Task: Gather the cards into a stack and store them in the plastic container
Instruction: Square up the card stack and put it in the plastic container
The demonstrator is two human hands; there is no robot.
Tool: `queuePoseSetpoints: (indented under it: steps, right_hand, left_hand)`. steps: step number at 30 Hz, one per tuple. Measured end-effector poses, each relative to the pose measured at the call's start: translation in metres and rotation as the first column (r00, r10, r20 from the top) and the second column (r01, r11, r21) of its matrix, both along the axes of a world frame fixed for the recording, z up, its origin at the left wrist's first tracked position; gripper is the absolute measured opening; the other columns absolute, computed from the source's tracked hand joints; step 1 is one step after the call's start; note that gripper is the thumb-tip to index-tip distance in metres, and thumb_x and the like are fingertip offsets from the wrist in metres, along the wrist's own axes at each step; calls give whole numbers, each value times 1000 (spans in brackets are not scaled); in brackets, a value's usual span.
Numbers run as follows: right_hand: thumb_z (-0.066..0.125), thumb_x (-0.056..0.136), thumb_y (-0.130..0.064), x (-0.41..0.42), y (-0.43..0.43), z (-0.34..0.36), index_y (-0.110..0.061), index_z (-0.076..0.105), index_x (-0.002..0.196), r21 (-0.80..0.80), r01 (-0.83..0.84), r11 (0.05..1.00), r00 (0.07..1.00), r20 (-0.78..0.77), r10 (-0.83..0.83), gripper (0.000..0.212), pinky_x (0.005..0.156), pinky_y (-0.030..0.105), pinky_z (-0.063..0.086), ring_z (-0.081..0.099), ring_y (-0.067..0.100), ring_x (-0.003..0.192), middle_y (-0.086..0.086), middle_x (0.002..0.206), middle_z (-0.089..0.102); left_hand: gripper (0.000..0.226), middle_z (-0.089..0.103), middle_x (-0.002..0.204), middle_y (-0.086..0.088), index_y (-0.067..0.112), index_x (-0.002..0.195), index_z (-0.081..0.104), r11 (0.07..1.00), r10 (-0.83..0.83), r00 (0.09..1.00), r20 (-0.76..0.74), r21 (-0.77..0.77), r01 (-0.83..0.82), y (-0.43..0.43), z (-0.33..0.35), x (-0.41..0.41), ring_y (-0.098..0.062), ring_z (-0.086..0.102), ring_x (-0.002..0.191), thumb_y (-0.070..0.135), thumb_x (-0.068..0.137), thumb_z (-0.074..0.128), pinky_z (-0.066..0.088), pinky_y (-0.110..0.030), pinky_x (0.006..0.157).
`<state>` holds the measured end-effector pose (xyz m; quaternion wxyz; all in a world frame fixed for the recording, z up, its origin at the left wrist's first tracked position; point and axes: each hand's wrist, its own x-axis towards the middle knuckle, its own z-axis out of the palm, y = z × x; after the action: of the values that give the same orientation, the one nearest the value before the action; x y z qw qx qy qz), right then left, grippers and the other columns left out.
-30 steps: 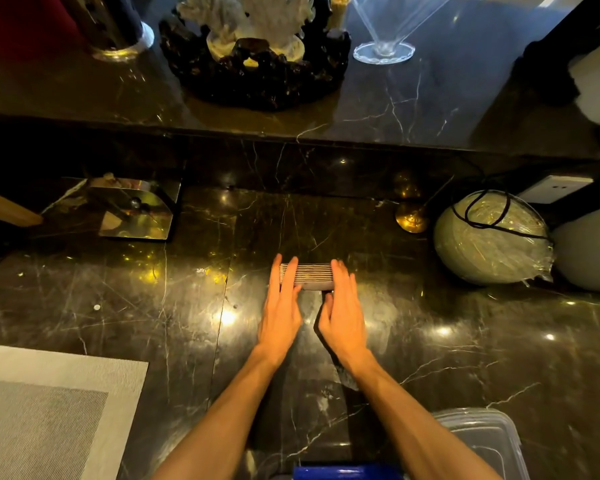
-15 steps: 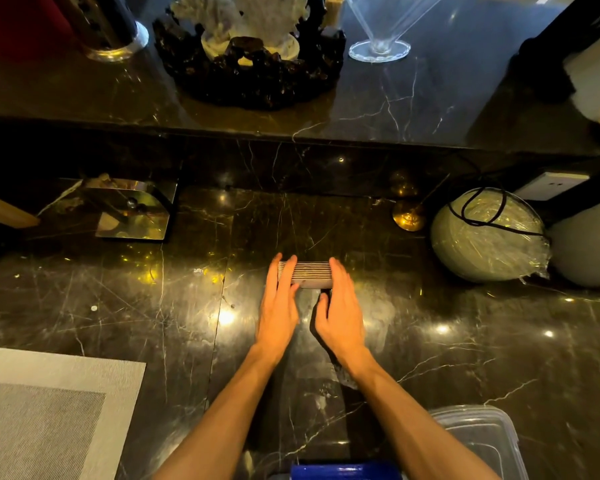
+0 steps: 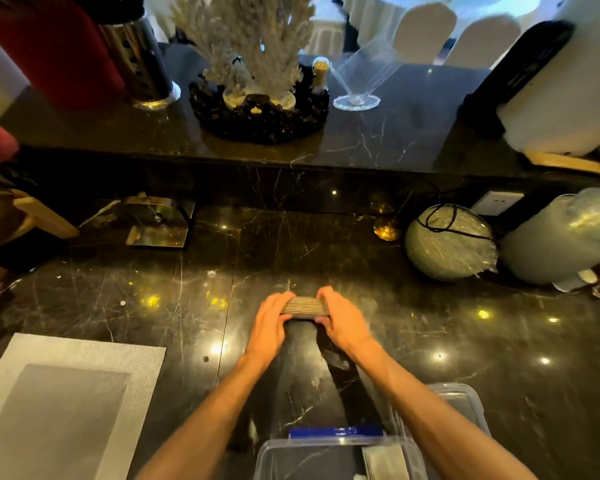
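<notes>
Fingers (image 3: 284, 299) of both hands clasping card stack (image 3: 303, 305) ends

You are viewing a dim, warm-toned scene. Overhead lamps are reflecting as small yellow-white glare points across the polished dark desk (image 3: 430, 341). Daylight is overexposing the background chairs (image 3: 426, 29) at the top edge. The forearms are casting a dark shadow band between them. The wide-angle lens is bowing the ledge (image 3: 326, 161) and stretching the corners. Both hands are showing slight motion blur; the outer edges are rendering soft.
</notes>
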<state>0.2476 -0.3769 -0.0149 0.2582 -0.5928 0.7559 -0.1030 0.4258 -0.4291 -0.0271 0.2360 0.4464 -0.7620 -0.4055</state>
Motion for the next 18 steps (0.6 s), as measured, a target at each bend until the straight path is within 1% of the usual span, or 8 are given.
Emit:
queuePoseSetpoints:
  steps: [2,4,5,7,9,11,15,18]
  right_hand:
    - [67,86,-27,6,19,19,-15,46,131,176,-79,981,993,-68,92,51,94,40,47,57,33,120,11,129,61]
    - [69,85,-30,13,40,40,-17,49,134,253,-67,965,997,-15,73,54,95,37,47,58,31,121,10,132,62]
    - [70,85,-31,16,50,52,-18,50,135,262,-31,965,999,42,20,55,95,35,47,59,30,120,9,132,63]
    - [73,84,-29,26,71,78,-17,53,134,255,68,964,972,201,-122,55,94,37,49,63,25,112,8,127,65]
    - [74,85,-23,42,96,104,-12,54,131,265,158,951,854,447,-267,51,87,38,54,65,21,97,8,115,66]
    - [72,88,-23,62,124,125,-13,52,130,306,234,923,676,630,-381,48,83,34,57,68,17,92,3,112,65]
    - [67,91,-29,103,182,137,-15,54,128,409,359,839,398,746,-534,42,85,31,57,74,18,94,1,111,72]
    - [68,90,-32,128,222,127,-18,56,126,471,378,797,313,745,-589,41,88,31,56,75,15,94,1,114,73]
  left_hand:
    - [39,57,128,-19,5,132,55,994,-79,996,43,74,76,21,9,15,-34,54,119,-1,93,53,40,-42,107]
    - [45,58,127,-15,12,137,48,979,-112,994,7,172,109,38,24,27,-31,56,117,4,93,53,43,-39,104]
    - [51,59,123,-15,17,139,42,968,-68,996,-59,237,80,45,34,31,-30,59,113,5,91,55,48,-38,98]
    - [67,63,110,-16,26,142,27,927,142,970,-196,370,-61,60,61,36,-25,65,101,3,89,60,55,-28,82]
    - [75,66,103,-12,35,142,21,847,365,881,-302,500,-179,76,84,39,-13,69,90,10,88,67,55,-21,70]
    - [73,69,103,-4,42,140,21,764,476,813,-334,615,-195,96,104,43,-8,70,89,24,88,69,54,-19,68]
    - [51,71,102,4,14,137,42,707,446,830,-335,701,-97,155,117,51,-8,72,88,21,91,63,56,-20,64]
    - [43,67,115,-6,7,136,46,699,409,867,-283,709,-99,190,118,62,-12,67,95,12,95,58,58,-19,65]
